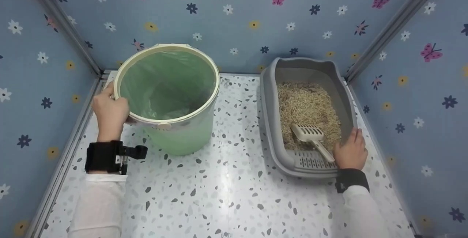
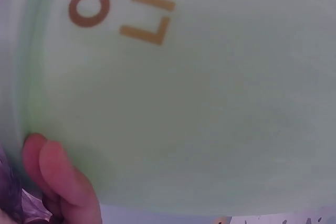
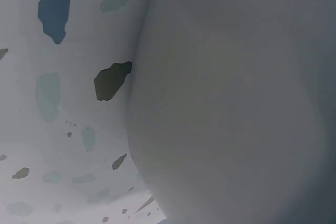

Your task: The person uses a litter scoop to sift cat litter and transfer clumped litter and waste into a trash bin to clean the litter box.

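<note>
Inward of the left hand [image 1: 110,112]: one green bin [image 1: 182,137], lined, its rim gripped. Inward of the right hand [image 1: 351,153]: one grey litter tray [image 1: 273,121], its wall grasped (scoop [image 1: 310,134] within, handle just beside that hand). Step, seemingly: positioning both; next move called for steady holds.

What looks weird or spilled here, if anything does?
Nothing plainly looks spilled or broken. The litter scoop lies slantwise in the gray tray, its head on the tan litter and its handle over the ledge with holes: a bit crooked, but not really odd.
</note>
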`<state>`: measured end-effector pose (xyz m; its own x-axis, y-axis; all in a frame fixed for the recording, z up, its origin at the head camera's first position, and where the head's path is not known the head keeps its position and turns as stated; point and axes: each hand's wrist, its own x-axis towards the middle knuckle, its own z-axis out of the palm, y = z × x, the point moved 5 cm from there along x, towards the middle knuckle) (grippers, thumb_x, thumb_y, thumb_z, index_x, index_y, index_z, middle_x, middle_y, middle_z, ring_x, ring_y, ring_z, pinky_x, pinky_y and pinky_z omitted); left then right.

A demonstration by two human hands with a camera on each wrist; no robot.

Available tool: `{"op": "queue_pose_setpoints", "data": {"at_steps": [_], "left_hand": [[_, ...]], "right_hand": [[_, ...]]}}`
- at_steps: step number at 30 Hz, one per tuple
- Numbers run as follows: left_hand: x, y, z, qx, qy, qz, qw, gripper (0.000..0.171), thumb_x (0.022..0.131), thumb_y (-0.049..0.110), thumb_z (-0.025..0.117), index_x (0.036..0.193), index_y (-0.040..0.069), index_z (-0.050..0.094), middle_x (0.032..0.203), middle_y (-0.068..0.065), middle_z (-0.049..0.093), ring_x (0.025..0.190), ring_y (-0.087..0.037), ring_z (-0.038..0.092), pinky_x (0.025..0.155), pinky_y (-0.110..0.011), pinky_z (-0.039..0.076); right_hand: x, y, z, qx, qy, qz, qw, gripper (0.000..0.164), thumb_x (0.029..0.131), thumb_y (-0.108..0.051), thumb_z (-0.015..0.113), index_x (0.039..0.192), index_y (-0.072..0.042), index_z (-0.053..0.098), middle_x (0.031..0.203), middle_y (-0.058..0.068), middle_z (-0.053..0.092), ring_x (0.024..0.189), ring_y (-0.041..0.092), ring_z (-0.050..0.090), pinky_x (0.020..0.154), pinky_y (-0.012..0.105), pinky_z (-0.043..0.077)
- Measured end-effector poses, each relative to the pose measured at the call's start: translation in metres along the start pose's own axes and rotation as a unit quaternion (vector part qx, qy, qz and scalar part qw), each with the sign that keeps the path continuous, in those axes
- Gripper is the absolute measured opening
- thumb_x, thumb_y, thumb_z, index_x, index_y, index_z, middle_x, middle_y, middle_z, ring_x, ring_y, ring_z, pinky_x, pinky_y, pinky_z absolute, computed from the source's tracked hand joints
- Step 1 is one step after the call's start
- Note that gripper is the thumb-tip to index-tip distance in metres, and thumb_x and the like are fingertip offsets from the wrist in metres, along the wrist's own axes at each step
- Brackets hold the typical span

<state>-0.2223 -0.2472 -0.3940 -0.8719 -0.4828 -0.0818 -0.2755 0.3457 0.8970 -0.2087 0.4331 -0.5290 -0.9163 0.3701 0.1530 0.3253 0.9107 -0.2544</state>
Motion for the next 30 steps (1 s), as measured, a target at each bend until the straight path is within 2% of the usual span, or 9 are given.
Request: {"op": "queue_pose_setpoints", "data": {"at_steps": [2, 5, 10, 18, 26, 30], "left_hand": [[-0.002, -0.001, 0.001, -0.006, 0.0, -0.003, 1.0, 0.067, 0.085, -0.004, 0.038, 0.147, 0.019, 0.03, 0.155, -0.007, 0.024, 0.101, -0.031, 0.061, 0.051, -0.02, 0.053], [-0.006, -0.002, 0.002, -0.012, 0.003, 0.0, 0.9999, 0.066, 0.085, -0.004, 0.039, 0.147, 0.019, 0.031, 0.154, -0.006, 0.026, 0.105, -0.032, 0.06, 0.052, -0.019, 0.053], [-0.013, -0.001, 0.004, 0.0, -0.001, 0.009, 1.0, 0.066, 0.085, -0.002, 0.04, 0.147, 0.018, 0.032, 0.15, -0.012, 0.034, 0.094, -0.031, 0.064, 0.051, -0.021, 0.053], [-0.027, 0.001, 0.007, 0.019, 0.003, 0.031, 0.9993, 0.066, 0.083, -0.002, 0.038, 0.146, 0.018, 0.038, 0.137, -0.018, 0.049, 0.1, -0.034, 0.06, 0.05, -0.019, 0.048], [-0.032, 0.001, 0.011, 0.028, -0.004, 0.023, 0.9993, 0.067, 0.082, -0.002, 0.039, 0.147, 0.014, 0.032, 0.151, -0.005, 0.031, 0.103, -0.032, 0.057, 0.048, -0.016, 0.042], [-0.036, 0.002, 0.012, 0.035, 0.001, 0.039, 0.9986, 0.066, 0.081, -0.002, 0.039, 0.145, 0.016, 0.039, 0.144, -0.012, 0.043, 0.097, -0.032, 0.058, 0.052, -0.022, 0.042]], "right_hand": [[0.0, 0.0, 0.0, 0.002, -0.001, -0.001, 1.0, 0.075, 0.091, -0.03, 0.047, 0.15, 0.001, 0.013, 0.153, 0.024, 0.016, 0.137, 0.042, 0.024, 0.101, 0.063, 0.028], [0.0, 0.001, 0.0, 0.003, -0.004, 0.0, 1.0, 0.075, 0.091, -0.03, 0.047, 0.15, 0.001, 0.012, 0.153, 0.024, 0.016, 0.137, 0.042, 0.023, 0.102, 0.063, 0.027], [0.0, 0.001, 0.0, -0.001, -0.016, 0.004, 1.0, 0.076, 0.092, -0.03, 0.046, 0.15, 0.001, 0.01, 0.154, 0.024, 0.014, 0.138, 0.043, 0.021, 0.103, 0.063, 0.026], [-0.001, -0.001, -0.002, 0.008, -0.006, 0.0, 1.0, 0.074, 0.092, -0.027, 0.048, 0.15, 0.0, 0.012, 0.154, 0.023, 0.016, 0.136, 0.043, 0.023, 0.101, 0.064, 0.028], [-0.001, 0.0, -0.002, 0.002, -0.015, 0.002, 1.0, 0.075, 0.092, -0.029, 0.045, 0.151, -0.001, 0.008, 0.155, 0.023, 0.012, 0.137, 0.044, 0.022, 0.101, 0.064, 0.027], [-0.001, -0.001, -0.002, 0.003, -0.015, 0.002, 1.0, 0.075, 0.092, -0.029, 0.046, 0.151, -0.001, 0.008, 0.155, 0.023, 0.012, 0.137, 0.044, 0.022, 0.101, 0.064, 0.027]]}}
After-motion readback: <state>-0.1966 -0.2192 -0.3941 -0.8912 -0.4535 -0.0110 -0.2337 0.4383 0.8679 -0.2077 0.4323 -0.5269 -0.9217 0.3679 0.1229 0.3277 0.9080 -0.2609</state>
